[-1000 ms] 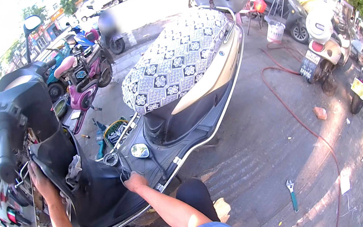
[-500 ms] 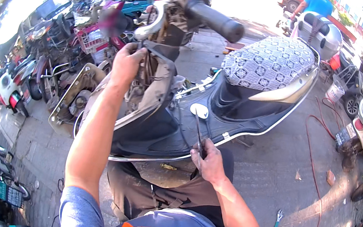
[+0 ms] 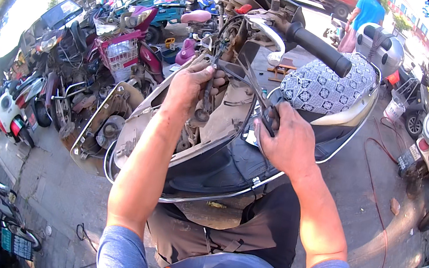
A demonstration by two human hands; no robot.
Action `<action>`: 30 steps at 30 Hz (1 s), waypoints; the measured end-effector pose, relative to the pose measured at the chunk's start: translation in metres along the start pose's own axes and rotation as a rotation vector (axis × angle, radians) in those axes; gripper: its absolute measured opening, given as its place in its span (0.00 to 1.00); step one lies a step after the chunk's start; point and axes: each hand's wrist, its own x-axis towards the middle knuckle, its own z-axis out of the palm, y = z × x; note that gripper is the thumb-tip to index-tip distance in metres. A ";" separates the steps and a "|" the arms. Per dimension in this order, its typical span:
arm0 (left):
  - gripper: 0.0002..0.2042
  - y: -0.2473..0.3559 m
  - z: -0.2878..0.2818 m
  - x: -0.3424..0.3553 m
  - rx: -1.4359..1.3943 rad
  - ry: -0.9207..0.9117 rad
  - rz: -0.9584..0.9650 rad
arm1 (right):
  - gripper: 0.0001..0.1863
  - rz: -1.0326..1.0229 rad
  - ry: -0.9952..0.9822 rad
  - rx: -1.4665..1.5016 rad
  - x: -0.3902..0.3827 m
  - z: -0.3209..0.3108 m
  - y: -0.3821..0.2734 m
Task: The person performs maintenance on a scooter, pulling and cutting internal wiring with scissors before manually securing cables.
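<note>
A scooter [image 3: 203, 172] stands in front of me with its front end stripped open, showing cables and dirty inner parts. My left hand [image 3: 191, 86] reaches into this opening below the handlebar, its fingers closed around thin dark wires [image 3: 216, 58]. My right hand [image 3: 288, 137] grips dark long-nosed pliers [image 3: 258, 89] over the footboard. Their long, thin jaws point up and left, slightly apart, near the wires. Whether the jaws touch anything is unclear. Above my hands are the black handlebar grip [image 3: 320, 50] and silver brake lever [image 3: 272, 34].
A patterned seat [image 3: 320, 86] lies to the right, with a person in a blue shirt [image 3: 368, 12] beyond. Old scooters and parts [image 3: 62, 70] crowd the left. A red hose [image 3: 375, 199] runs along the ground, and a white bucket [image 3: 395, 109] stands at right.
My right hand has raised the pliers from the footboard up toward the wires. My left hand stays at the front end, now on wires. The view has shifted, so the scooter appears further right.
</note>
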 end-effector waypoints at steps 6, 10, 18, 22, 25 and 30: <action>0.12 -0.015 0.030 -0.009 -0.050 0.098 0.129 | 0.26 -0.033 0.053 -0.261 0.026 0.019 -0.029; 0.12 -0.024 0.042 -0.009 -0.133 0.075 0.168 | 0.27 0.025 0.026 -0.309 0.031 0.029 -0.037; 0.16 -0.030 0.045 -0.012 -0.210 0.028 0.165 | 0.30 0.076 -0.049 -0.421 0.038 0.031 -0.043; 0.16 -0.032 0.046 -0.010 -0.185 0.040 0.177 | 0.31 0.101 -0.061 -0.414 0.039 0.028 -0.043; 0.17 -0.032 0.045 -0.006 -0.183 0.001 0.181 | 0.31 0.137 -0.119 -0.413 0.041 0.024 -0.046; 0.16 -0.026 0.050 -0.005 -0.213 0.007 0.146 | 0.30 0.190 -0.197 -0.417 0.045 0.024 -0.048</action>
